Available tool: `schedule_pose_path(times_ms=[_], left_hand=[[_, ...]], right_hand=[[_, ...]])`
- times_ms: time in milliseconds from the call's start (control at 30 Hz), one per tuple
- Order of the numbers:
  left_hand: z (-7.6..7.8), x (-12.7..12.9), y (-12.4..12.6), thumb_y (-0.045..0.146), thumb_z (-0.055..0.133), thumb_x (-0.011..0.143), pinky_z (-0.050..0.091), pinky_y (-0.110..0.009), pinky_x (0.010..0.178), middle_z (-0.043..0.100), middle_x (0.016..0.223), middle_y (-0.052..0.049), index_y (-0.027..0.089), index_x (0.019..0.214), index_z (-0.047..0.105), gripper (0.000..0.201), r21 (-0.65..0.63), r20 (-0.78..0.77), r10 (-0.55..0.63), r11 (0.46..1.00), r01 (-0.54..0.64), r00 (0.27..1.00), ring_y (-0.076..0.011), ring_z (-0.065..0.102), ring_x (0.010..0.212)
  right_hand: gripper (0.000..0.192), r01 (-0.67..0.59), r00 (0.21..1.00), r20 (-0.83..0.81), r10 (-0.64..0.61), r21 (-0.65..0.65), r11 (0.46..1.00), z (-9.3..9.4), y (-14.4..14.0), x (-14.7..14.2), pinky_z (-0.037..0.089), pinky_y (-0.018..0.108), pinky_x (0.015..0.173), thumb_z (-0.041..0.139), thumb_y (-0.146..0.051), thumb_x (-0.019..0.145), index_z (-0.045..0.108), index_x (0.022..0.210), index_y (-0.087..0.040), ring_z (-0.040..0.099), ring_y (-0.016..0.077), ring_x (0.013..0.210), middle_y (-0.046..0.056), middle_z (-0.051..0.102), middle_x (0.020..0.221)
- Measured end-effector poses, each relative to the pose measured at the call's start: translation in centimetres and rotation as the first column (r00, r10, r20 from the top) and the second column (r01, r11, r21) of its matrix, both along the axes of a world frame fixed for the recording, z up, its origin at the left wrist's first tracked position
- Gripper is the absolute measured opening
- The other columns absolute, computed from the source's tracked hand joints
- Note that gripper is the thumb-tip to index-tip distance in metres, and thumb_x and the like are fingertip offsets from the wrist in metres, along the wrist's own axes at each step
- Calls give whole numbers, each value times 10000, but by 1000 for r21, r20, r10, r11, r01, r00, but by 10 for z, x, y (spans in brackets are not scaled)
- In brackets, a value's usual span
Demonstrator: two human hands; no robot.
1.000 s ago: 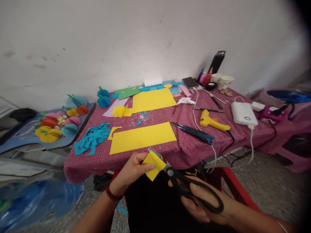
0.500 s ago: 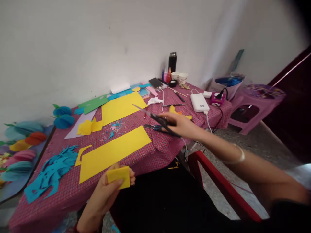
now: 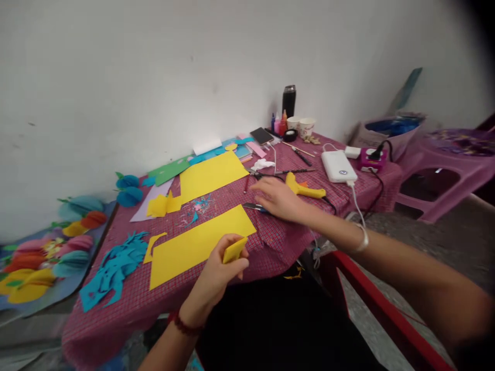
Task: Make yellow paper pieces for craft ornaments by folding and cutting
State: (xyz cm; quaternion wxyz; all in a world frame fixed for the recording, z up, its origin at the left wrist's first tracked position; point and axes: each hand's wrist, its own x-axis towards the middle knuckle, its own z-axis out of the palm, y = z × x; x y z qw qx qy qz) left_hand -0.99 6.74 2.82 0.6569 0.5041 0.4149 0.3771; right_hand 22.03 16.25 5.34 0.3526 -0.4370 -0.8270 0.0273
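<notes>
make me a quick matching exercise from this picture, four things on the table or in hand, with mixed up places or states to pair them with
Things
1. small yellow piece
2. glue gun
3. power bank
4. blue scraps

Places and states
A. white, with a cable plugged into it
B. heaped toward the left end of the tablecloth
C. held in the left hand
D. lying unheld beside the right hand

Right pairs: 1-C, 2-D, 3-A, 4-B

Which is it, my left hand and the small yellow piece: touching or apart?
Touching. The head view shows the small yellow piece gripped in the curled left hand, without a gap.
</notes>
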Motion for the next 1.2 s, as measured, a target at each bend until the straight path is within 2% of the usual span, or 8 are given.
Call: schedule_pose_path(times_ms=[100, 200, 333, 533, 700, 867, 1000, 1200], left_hand=[[-6, 3, -1, 167, 728, 710, 441, -184, 504, 575, 841, 12, 215, 1082, 523, 428, 1, -26, 5, 1000, -5, 1000, -100, 507, 674], [-9, 3, -4, 185, 739, 699, 439, -183, 500, 547, 824, 26, 208, 1042, 547, 394, 25, -52, 28, 999, -27, 998, -93, 490, 652], [-6, 2, -8, 197, 732, 689, 410, -190, 501, 547, 834, 15, 188, 982, 569, 335, 89, -90, 61, 995, -53, 994, -95, 476, 639], [20, -16, -17, 266, 604, 840, 424, -303, 847, 620, 972, -35, 165, 1004, 618, 193, 247, -267, -162, 941, 230, 950, -187, 536, 917], [31, -38, -3, 397, 393, 965, 364, -240, 646, 499, 731, 11, 167, 780, 551, 335, 266, -433, -83, 940, 215, 898, -125, 438, 684], [32, -85, 38, 427, 501, 899, 357, -232, 555, 510, 709, 21, 186, 773, 509, 272, 218, -477, 151, 975, -50, 866, -121, 459, 617], [42, -148, 83, 424, 593, 835, 443, -236, 557, 616, 790, 8, 195, 1003, 502, 298, 82, -379, 387, 919, -385, 841, -142, 588, 631], [64, -204, 147, 299, 730, 698, 453, -201, 564, 632, 724, 19, 164, 819, 565, 245, 145, -384, 519, 851, -505, 764, -106, 587, 602]], right_hand=[[174, -299, 937, -187, 295, 7, 954, 5, -47, -19, 482, 320, 862, 540, -155, 905, 622, 1058, -145, 600, 175, 943, 78, 666, 979], [175, -464, 861, -239, 449, -3, 886, 11, -75, -35, 478, 314, 806, 556, -155, 903, 633, 1060, -163, 586, 171, 887, 71, 646, 931], [176, -506, 849, -213, 483, -69, 860, 12, -83, -51, 452, 311, 795, 604, -152, 880, 651, 1047, -185, 565, 174, 890, 61, 622, 925], [180, -546, 825, -241, 511, -105, 831, 0, -79, -68, 403, 258, 642, 513, -170, 938, 641, 810, -173, 543, 141, 712, 25, 599, 735], [132, -499, 849, -307, 430, -203, 842, -4, -64, -79, 432, 254, 650, 513, -184, 932, 612, 845, -186, 574, 139, 712, 20, 614, 744], [241, -372, 909, -322, 264, -342, 863, -3, -41, -71, 534, 276, 745, 504, -217, 922, 556, 1156, -246, 655, 166, 857, 47, 676, 961], [266, -265, 950, -262, 170, -390, 882, -18, -27, -51, 582, 288, 735, 554, -269, 895, 579, 1160, -285, 687, 193, 859, 44, 699, 959], [311, -228, 956, -267, 121, -418, 879, -44, -9, -29, 625, 340, 699, 646, -267, 811, 676, 1109, -354, 705, 262, 870, 37, 730, 982]])
